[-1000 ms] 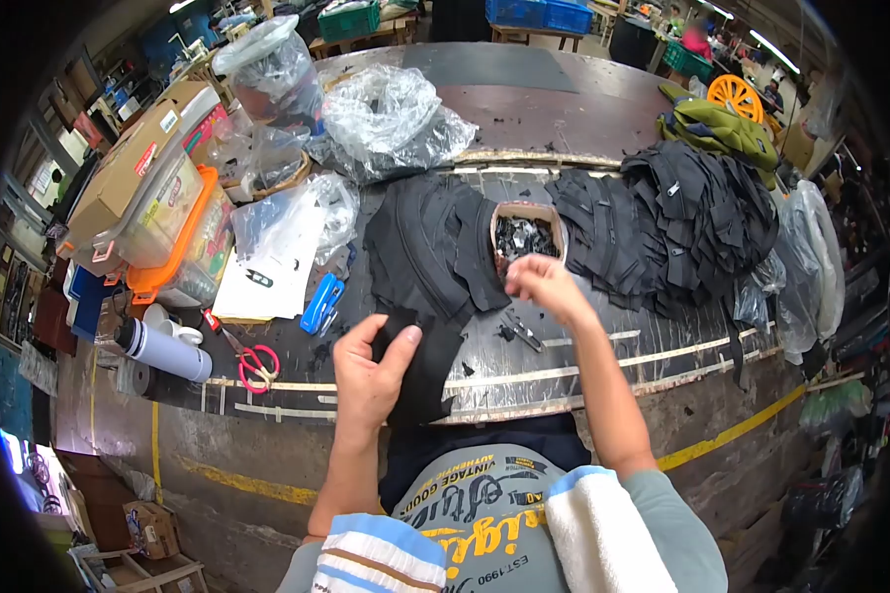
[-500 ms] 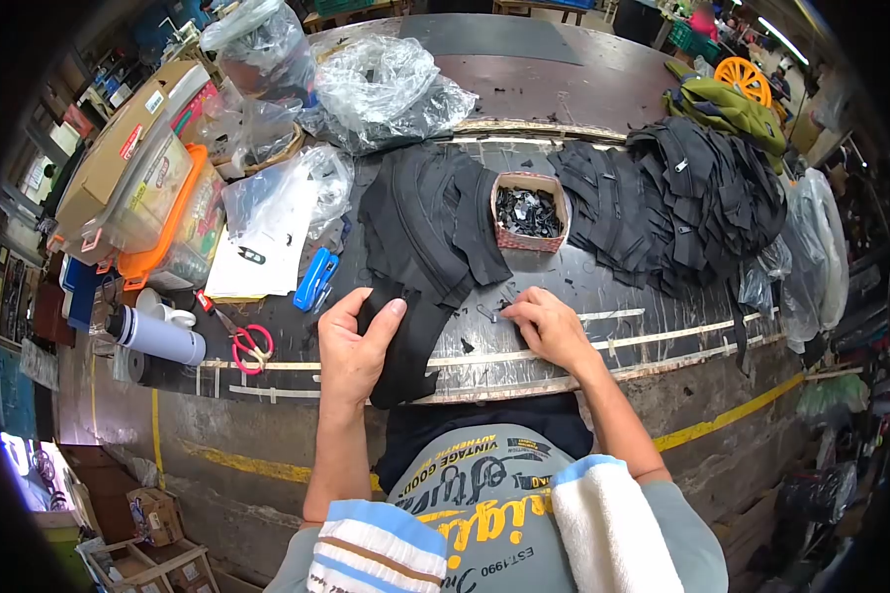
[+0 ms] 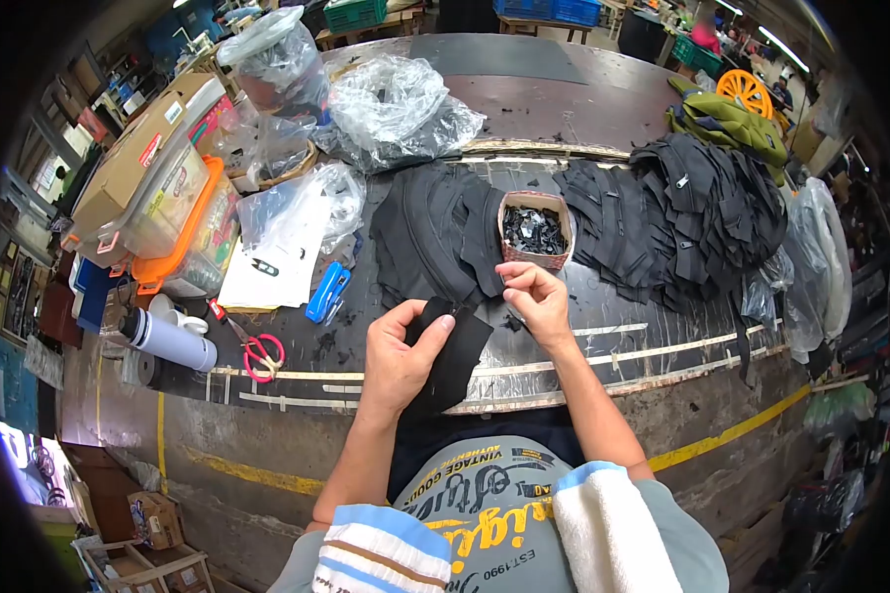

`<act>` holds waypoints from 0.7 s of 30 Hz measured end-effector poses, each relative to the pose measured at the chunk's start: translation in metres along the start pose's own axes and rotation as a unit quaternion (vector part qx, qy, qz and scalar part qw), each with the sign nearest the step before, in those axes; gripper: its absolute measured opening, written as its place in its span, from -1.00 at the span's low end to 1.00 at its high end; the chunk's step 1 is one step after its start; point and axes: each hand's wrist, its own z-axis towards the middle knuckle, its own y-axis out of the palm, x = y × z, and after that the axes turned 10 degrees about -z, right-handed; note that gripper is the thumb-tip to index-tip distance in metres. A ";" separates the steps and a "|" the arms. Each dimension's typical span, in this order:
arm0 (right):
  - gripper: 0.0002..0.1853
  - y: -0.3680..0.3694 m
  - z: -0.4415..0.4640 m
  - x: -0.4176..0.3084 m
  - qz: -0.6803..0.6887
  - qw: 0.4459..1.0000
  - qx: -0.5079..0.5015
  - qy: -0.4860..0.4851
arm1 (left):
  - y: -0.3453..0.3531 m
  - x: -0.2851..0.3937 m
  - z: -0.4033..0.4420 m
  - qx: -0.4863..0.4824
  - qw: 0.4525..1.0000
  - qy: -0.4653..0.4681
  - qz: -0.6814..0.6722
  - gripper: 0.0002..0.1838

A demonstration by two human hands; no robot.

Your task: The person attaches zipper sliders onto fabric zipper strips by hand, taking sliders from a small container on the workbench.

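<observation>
Cloth (image 3: 459, 358) sits pinched in left hand (image 3: 403, 358), likely for steadiness; right hand (image 3: 539, 304) bunches its fingertips, any hold unclear; box (image 3: 534, 201) just beyond, seemingly for reach.

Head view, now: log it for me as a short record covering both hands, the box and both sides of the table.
Left hand: gripping a black fabric strip between thumb and fingers
Right hand: fingers bent, just nearside of the box; any grip unclear
Box: upright, holds small black scraps
Left side: blue stapler, pink-handled scissors
Right side: heaped black fabric pieces
</observation>
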 end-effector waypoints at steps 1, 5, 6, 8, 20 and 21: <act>-0.92 0.001 0.005 -0.008 0.017 0.999 0.022 -0.019 | 0.002 0.000 0.000 -0.005 1.000 -0.004 -0.003 -0.95; -0.89 0.003 0.018 -0.037 0.090 0.995 0.047 -0.016 | 0.007 0.002 -0.001 -0.030 0.996 -0.035 -0.077 -0.96; -0.88 0.003 0.021 -0.043 0.118 0.992 0.047 -0.002 | 0.008 0.002 -0.001 -0.040 0.992 -0.049 -0.112 -0.97; -0.87 0.005 0.024 -0.055 0.146 0.988 0.046 0.010 | 0.010 0.003 -0.001 -0.048 0.986 -0.062 -0.148 -0.98; -0.79 0.011 0.011 -0.069 0.368 0.914 0.002 0.172 | 0.016 0.002 0.001 -0.028 0.995 -0.022 -0.098 -0.97; -0.78 0.010 0.009 -0.070 0.357 0.916 0.006 0.183 | 0.017 0.001 0.001 -0.025 0.995 -0.018 -0.090 -0.97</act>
